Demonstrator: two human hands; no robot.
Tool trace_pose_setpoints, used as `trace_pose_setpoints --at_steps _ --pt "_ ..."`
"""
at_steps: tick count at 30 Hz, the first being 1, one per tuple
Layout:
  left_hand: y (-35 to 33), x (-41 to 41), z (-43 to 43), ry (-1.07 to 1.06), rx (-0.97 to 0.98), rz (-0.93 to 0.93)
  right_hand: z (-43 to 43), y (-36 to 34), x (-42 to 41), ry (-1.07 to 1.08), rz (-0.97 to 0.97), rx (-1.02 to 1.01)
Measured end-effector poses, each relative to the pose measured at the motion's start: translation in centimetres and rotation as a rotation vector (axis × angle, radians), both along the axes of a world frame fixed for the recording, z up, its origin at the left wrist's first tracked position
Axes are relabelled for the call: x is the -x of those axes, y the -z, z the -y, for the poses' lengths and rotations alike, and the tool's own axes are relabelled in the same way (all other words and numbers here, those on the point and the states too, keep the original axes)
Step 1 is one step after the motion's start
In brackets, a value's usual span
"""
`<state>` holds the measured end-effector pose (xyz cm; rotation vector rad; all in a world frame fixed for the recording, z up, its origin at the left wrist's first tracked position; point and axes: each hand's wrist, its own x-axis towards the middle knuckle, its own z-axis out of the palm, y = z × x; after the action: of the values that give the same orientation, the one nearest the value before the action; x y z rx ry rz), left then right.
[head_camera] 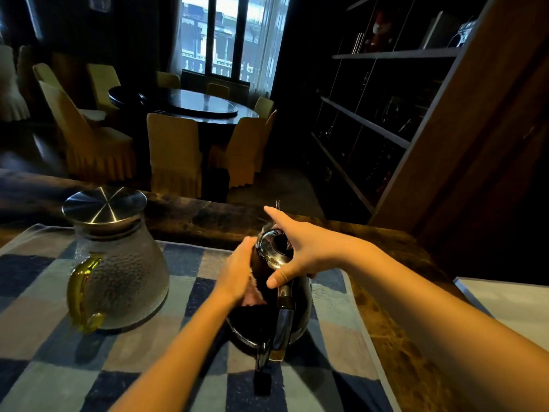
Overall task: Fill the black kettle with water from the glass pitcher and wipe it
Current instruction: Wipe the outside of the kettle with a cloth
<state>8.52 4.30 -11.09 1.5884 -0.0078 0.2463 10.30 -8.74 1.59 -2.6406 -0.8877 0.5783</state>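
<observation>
The black kettle [252, 322] stands on a blue checkered cloth [89, 367], its shiny handle toward me. My right hand [303, 251] rests over the kettle's chrome lid, thumb and fingers spread around it, index finger pointing away. My left hand [237, 272] presses against the kettle's left side with a small pinkish cloth [252, 297] under the fingers. The glass pitcher [118, 275] with a yellow handle and steel lid stands upright to the left, apart from both hands.
The cloth covers a dark marbled counter [386, 337]. A pale surface [511, 304] lies at the right edge. Beyond the counter are a round dining table [190, 105] with covered chairs and a dark shelf unit [386, 114] on the right.
</observation>
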Motion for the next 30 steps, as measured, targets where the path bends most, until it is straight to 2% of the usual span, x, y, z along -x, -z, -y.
trace_pose_setpoints --at_steps 3,5,8,10,13,15,17,19,22,23,25,26,28,30 --pt "3.7 -0.1 -1.6 0.013 -0.233 -0.161 -0.3 0.0 0.1 -0.008 0.012 0.006" --pt "5.1 1.7 -1.6 -0.034 -0.197 -0.186 -0.4 0.2 0.1 0.004 0.027 0.009" --pt "4.9 4.7 -0.4 -0.145 -0.172 -0.054 -0.5 0.2 0.0 0.007 0.027 0.015" --pt "2.5 5.1 0.2 -0.126 -0.178 0.075 -0.4 0.2 0.1 0.012 0.016 0.024" --pt "-0.8 2.5 0.2 -0.079 -0.176 0.211 -0.4 0.2 0.3 0.026 0.013 0.023" --pt "-2.2 -0.9 -0.2 -0.083 -0.255 0.191 -0.3 0.2 0.4 0.032 0.017 0.018" --pt "-3.1 -3.4 -0.4 0.028 -0.090 -0.079 -0.3 0.1 0.4 0.030 0.022 0.021" --pt "-2.2 -4.1 -0.9 0.073 -0.288 -0.227 -0.3 0.0 0.6 0.024 0.034 0.029" --pt "0.5 -2.2 -1.7 0.060 -0.285 -0.212 -0.4 0.0 0.7 0.024 0.051 0.023" --pt "0.8 -1.7 -1.8 0.034 -0.362 -0.218 -0.4 0.1 0.7 0.026 0.054 0.019" --pt "0.5 -1.5 -1.4 0.087 -0.343 -0.414 -0.3 0.4 0.7 0.027 0.068 0.013" --pt "0.4 -0.8 -1.3 0.036 -0.354 -0.439 -0.3 0.5 0.6 0.025 0.074 0.013" --pt "-0.2 1.2 -1.1 0.020 -0.272 -0.154 -0.2 0.6 0.5 0.015 0.080 0.012" --pt "-1.5 3.0 -0.6 0.055 -0.130 -0.035 -0.2 0.6 0.5 0.006 0.080 0.011"
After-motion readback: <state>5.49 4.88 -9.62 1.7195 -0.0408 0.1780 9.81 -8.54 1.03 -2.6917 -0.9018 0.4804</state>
